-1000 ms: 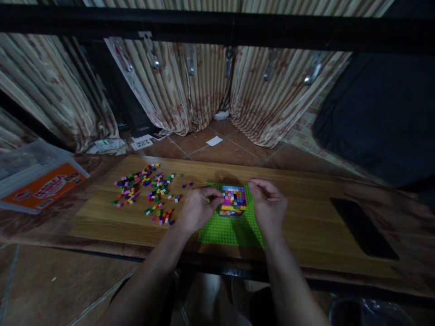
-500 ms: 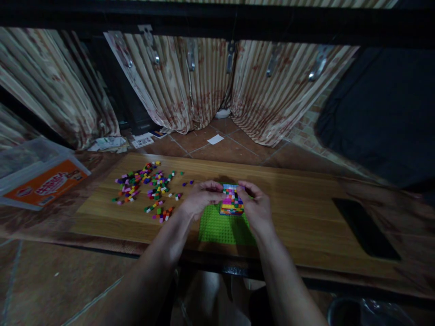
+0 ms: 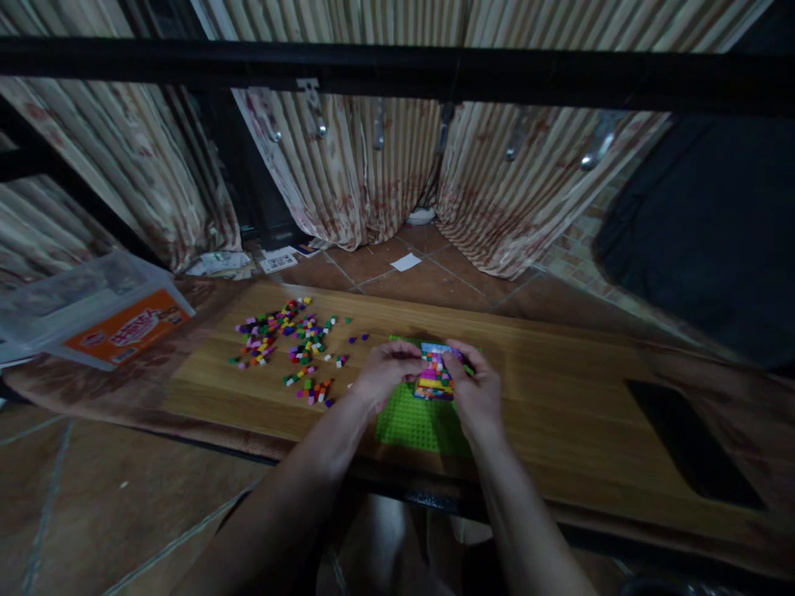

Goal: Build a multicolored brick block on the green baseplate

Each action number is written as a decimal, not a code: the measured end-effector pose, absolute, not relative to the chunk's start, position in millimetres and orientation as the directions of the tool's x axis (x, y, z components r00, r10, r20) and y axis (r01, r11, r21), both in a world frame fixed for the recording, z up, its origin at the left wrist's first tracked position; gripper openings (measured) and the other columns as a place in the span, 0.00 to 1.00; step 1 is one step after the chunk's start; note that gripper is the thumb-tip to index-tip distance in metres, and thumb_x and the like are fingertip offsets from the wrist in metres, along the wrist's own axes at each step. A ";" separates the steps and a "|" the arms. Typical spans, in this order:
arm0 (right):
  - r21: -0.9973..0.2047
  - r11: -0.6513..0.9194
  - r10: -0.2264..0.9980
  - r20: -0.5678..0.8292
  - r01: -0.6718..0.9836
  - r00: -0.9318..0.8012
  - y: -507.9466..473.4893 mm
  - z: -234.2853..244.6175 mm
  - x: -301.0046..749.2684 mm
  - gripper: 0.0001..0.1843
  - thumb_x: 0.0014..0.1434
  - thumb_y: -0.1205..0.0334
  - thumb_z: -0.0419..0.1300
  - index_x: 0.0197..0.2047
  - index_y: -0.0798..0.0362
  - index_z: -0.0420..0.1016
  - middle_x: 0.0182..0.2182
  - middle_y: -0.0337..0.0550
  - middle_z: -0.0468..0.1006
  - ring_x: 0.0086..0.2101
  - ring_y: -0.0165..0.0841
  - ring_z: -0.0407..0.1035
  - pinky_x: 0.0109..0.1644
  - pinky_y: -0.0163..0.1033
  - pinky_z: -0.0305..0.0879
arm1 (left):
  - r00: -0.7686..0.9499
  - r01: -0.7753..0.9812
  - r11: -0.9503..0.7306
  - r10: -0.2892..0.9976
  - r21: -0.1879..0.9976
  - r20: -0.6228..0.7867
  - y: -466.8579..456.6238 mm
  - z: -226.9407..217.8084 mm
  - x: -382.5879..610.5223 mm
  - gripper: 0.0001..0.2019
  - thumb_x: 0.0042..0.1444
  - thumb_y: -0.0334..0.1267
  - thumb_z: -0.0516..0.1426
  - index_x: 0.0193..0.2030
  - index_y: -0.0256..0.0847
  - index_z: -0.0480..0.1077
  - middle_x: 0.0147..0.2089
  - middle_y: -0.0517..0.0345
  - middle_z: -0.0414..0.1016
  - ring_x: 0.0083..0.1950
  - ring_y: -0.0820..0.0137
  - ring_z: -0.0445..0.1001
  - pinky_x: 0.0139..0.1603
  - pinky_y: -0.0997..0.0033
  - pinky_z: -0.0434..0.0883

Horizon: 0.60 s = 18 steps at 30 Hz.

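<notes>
A small block-like structure of colourful toy bricks (image 3: 436, 384) stands on the green studded baseplate (image 3: 417, 424), with yellow and orange rows low down and a light blue row along its top back. From the left, my left hand (image 3: 386, 374) is closed with its fingertips at the structure's side. My right hand (image 3: 477, 389) grips the opposite side, thumb over the upper bricks and fingers behind. Any single loose brick between my fingers is too small to make out.
Loose coloured bricks (image 3: 304, 341) lie scattered on the left of the wooden board (image 3: 546, 397). A clear plastic box (image 3: 99, 306) with an orange label stands beyond its left end. A dark flat object (image 3: 692, 443) lies on the right. Striped curtains (image 3: 366, 182) hang behind.
The view has tilted up and turned slightly left, so everything sits lower and further right. Both hands remain at the brick structure, with small finger shifts.
</notes>
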State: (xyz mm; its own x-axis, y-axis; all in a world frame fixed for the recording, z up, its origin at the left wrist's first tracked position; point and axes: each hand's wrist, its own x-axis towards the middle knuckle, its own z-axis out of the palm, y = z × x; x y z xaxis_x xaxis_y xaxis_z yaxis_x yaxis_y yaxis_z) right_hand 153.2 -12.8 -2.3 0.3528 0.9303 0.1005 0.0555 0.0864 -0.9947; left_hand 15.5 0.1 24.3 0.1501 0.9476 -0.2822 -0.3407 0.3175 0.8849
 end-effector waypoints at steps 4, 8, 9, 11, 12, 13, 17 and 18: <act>-0.993 0.092 0.918 0.111 0.069 0.380 -12.8 -3.4 155.3 0.18 0.50 0.51 0.64 0.42 0.52 0.79 0.39 0.45 0.80 0.37 0.37 0.73 0.44 0.44 0.67 | 0.128 -0.258 0.241 0.968 0.935 -0.215 -2.9 25.5 7.5 0.15 0.33 0.37 0.69 0.27 0.35 0.72 0.22 0.65 0.69 0.23 0.80 0.64 0.27 0.77 0.61; -0.994 0.090 0.897 0.110 0.067 0.428 -9.3 -4.2 157.9 0.20 0.49 0.49 0.64 0.41 0.53 0.79 0.38 0.46 0.81 0.36 0.37 0.73 0.43 0.44 0.68 | -0.002 0.051 0.080 0.997 0.996 -0.080 7.0 22.5 -21.3 0.08 0.47 0.39 0.61 0.29 0.35 0.73 0.24 0.61 0.71 0.24 0.77 0.65 0.28 0.76 0.63; -0.994 0.086 0.889 0.105 0.063 0.445 -8.3 -4.2 158.7 0.20 0.49 0.49 0.64 0.41 0.53 0.79 0.38 0.46 0.81 0.36 0.37 0.73 0.42 0.44 0.68 | -0.037 0.206 0.041 0.999 0.978 -0.034 10.5 21.8 -31.5 0.06 0.49 0.37 0.59 0.29 0.35 0.73 0.25 0.60 0.72 0.25 0.76 0.66 0.29 0.75 0.64; -0.995 0.085 0.873 0.103 0.059 0.477 -6.3 -4.0 160.6 0.19 0.48 0.49 0.64 0.39 0.53 0.80 0.37 0.47 0.81 0.36 0.37 0.74 0.42 0.44 0.69 | -0.071 0.468 0.012 0.997 0.884 0.024 16.4 21.4 -53.9 0.05 0.50 0.33 0.57 0.30 0.35 0.74 0.27 0.58 0.74 0.27 0.74 0.68 0.31 0.75 0.65; -0.994 0.087 0.866 0.106 0.062 0.488 -5.5 -4.0 161.7 0.19 0.48 0.49 0.64 0.39 0.53 0.80 0.37 0.47 0.81 0.36 0.37 0.74 0.42 0.44 0.69 | -0.072 0.514 0.012 0.997 0.858 0.029 18.4 21.7 -65.1 0.05 0.49 0.32 0.56 0.29 0.35 0.74 0.27 0.57 0.75 0.28 0.73 0.69 0.32 0.74 0.65; -0.994 0.090 0.861 0.111 0.067 0.497 -4.7 -4.2 162.9 0.19 0.47 0.49 0.65 0.38 0.53 0.80 0.36 0.47 0.81 0.37 0.38 0.74 0.43 0.45 0.69 | -0.071 0.559 0.017 0.997 0.829 0.028 19.5 22.3 -75.9 0.05 0.48 0.31 0.56 0.28 0.35 0.74 0.26 0.57 0.75 0.29 0.72 0.70 0.32 0.74 0.65; -0.993 0.084 0.855 0.115 0.084 0.506 -3.3 -5.0 166.1 0.19 0.47 0.49 0.65 0.38 0.53 0.80 0.37 0.47 0.81 0.37 0.38 0.74 0.44 0.46 0.68 | -0.085 0.699 0.054 0.996 0.713 0.008 17.7 21.5 -105.9 0.05 0.45 0.27 0.56 0.29 0.35 0.74 0.29 0.54 0.76 0.33 0.68 0.73 0.36 0.72 0.67; -0.993 0.078 0.857 0.111 0.086 0.504 -3.4 -4.9 166.4 0.19 0.47 0.49 0.65 0.38 0.53 0.80 0.36 0.47 0.82 0.38 0.38 0.74 0.45 0.46 0.68 | -0.088 0.729 0.062 0.996 0.682 0.003 16.5 19.8 -109.0 0.07 0.44 0.26 0.56 0.30 0.35 0.75 0.31 0.53 0.77 0.35 0.67 0.74 0.37 0.72 0.68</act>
